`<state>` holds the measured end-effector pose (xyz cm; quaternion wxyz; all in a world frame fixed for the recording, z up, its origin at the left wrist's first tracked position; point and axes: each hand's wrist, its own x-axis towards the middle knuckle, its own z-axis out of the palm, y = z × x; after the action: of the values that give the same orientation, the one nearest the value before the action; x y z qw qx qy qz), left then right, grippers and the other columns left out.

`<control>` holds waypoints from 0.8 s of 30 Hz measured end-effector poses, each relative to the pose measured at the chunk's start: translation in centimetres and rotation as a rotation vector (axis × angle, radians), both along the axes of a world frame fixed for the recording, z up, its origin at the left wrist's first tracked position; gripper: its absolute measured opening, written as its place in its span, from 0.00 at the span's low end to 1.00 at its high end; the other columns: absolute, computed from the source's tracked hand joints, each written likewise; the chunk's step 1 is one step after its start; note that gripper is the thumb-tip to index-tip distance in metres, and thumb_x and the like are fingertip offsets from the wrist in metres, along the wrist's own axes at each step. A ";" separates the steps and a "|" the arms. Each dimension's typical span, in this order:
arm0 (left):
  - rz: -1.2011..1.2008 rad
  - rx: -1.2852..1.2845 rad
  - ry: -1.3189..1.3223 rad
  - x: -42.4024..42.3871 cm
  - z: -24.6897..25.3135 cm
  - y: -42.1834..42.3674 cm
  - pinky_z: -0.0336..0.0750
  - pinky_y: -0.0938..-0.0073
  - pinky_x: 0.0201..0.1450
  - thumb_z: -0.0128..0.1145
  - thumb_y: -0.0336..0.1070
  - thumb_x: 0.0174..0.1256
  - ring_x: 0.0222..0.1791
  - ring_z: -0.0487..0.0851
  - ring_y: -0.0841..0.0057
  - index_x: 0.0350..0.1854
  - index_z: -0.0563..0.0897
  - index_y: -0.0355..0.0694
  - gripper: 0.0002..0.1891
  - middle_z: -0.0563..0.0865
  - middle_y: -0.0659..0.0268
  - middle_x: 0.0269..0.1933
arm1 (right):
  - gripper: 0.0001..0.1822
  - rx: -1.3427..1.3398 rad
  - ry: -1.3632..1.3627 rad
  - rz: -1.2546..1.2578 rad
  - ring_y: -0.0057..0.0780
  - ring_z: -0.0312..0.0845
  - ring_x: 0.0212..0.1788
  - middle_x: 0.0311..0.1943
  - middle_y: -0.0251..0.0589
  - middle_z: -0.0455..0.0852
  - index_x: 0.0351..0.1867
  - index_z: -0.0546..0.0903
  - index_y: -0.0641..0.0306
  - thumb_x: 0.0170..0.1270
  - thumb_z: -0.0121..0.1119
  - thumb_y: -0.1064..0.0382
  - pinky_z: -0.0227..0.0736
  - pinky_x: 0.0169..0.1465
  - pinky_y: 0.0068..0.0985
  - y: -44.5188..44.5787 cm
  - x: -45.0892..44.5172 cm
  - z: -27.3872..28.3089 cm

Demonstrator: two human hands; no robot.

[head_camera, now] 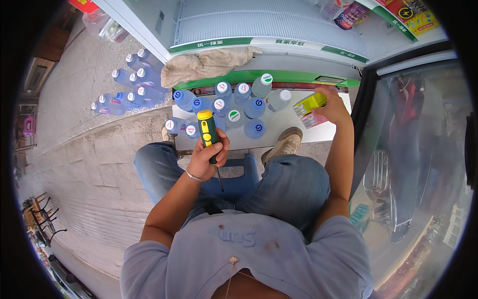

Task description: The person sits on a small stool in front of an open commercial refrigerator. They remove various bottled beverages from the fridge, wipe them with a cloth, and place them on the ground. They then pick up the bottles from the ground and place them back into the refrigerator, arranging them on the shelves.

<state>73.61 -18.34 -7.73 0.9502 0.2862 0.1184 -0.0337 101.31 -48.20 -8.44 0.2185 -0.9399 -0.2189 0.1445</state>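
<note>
My left hand [211, 153] grips the dark green and yellow handle of a screwdriver [207, 131]. Its thin shaft points down towards my lap. Over to the right, my right hand [331, 104] has its fingers around a yellow-green drink carton [310, 103]. A pink carton [313, 120] lies just below it on a white board [231, 144]. To the left of these cartons, several water bottles [255, 107] with white or blue caps stand on the same board. One clear bottle [278, 100] with a plain white cap is nearest the cartons.
An upright display fridge with a wire shelf [261, 22] is in front of me, its glass door [407, 157] swung out at right. A beige cloth [209, 65] hangs over its lower edge. More bottles [143, 93] stand on the ground at left. A blue stool [239, 175] is under me.
</note>
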 end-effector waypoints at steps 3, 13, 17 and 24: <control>0.007 0.000 0.009 -1.0 0.1 -0.1 0.65 0.83 0.22 0.57 0.31 0.64 0.23 0.70 0.86 0.49 0.73 0.41 0.13 0.78 0.64 0.36 | 0.38 -0.198 0.199 -0.086 0.55 0.75 0.53 0.50 0.54 0.76 0.58 0.75 0.43 0.38 0.76 0.53 0.72 0.57 0.39 3.1 -2.6 -5.3; 0.012 0.046 -0.055 -3.1 0.4 -0.1 0.66 0.84 0.22 0.56 0.33 0.65 0.24 0.69 0.85 0.50 0.72 0.41 0.13 0.77 0.65 0.36 | 0.41 0.125 0.244 -0.151 0.53 0.75 0.54 0.50 0.59 0.77 0.58 0.74 0.61 0.40 0.74 0.48 0.72 0.58 0.36 7.1 -9.2 -15.1; 0.050 0.127 -0.050 -3.9 1.1 0.1 0.68 0.84 0.24 0.56 0.34 0.66 0.25 0.70 0.85 0.50 0.72 0.41 0.12 0.76 0.65 0.36 | 0.37 0.108 0.356 -0.137 0.44 0.77 0.54 0.50 0.53 0.81 0.58 0.75 0.64 0.47 0.72 0.47 0.73 0.55 0.33 7.2 -8.6 -9.9; -0.012 1.068 -0.250 1.3 6.4 0.7 0.70 0.84 0.26 0.66 0.39 0.62 0.26 0.73 0.89 0.51 0.73 0.37 0.20 0.79 0.70 0.32 | 0.34 0.550 0.498 0.636 0.28 0.70 0.62 0.62 0.40 0.75 0.69 0.65 0.61 0.65 0.59 0.51 0.66 0.63 0.27 13.8 -12.4 13.1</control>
<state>74.93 -17.67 -1.36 0.6796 0.7311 0.0035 0.0599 88.90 -34.42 4.69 0.4495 -0.6707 -0.4665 0.3612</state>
